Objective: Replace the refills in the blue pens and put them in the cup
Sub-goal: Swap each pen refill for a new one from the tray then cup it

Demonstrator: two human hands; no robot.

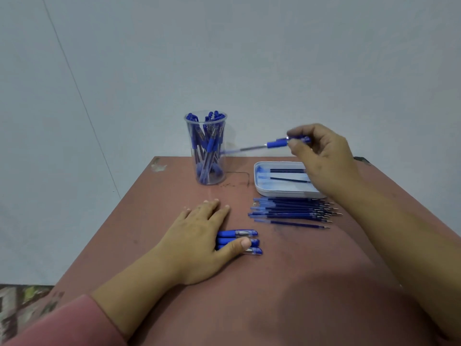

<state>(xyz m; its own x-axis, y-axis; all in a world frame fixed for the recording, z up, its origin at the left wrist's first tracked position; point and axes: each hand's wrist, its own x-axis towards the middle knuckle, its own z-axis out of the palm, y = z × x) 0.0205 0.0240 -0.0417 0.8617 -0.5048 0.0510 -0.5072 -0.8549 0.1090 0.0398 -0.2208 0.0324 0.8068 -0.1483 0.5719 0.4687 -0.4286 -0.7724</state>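
the cup [205, 148] at the far side of the table [274, 283] is already standing packed with blue pens, so most of the job seems done, judging by the count. the right hand [321, 156] is pinching one more blue pen [277, 144] between thumb and fingertips, holding it in the air above the white tray [259, 188], nearly level, with its free end reaching towards the cup's wall. it looks assembled and is probably going into the cup next. the left hand [199, 236] is lying flat on the table, fingers straight and a little apart, thumb resting across three pens [239, 233] lying side by side near the front. these look like the ones left to refill. a loose pile of refills [291, 211] is lying just in front of the tray, and a couple more are lying inside it. the held pen is showing a blue grip, a blue end and a clear barrel, though motion is blurring it, so i cannot tell which end is the tip
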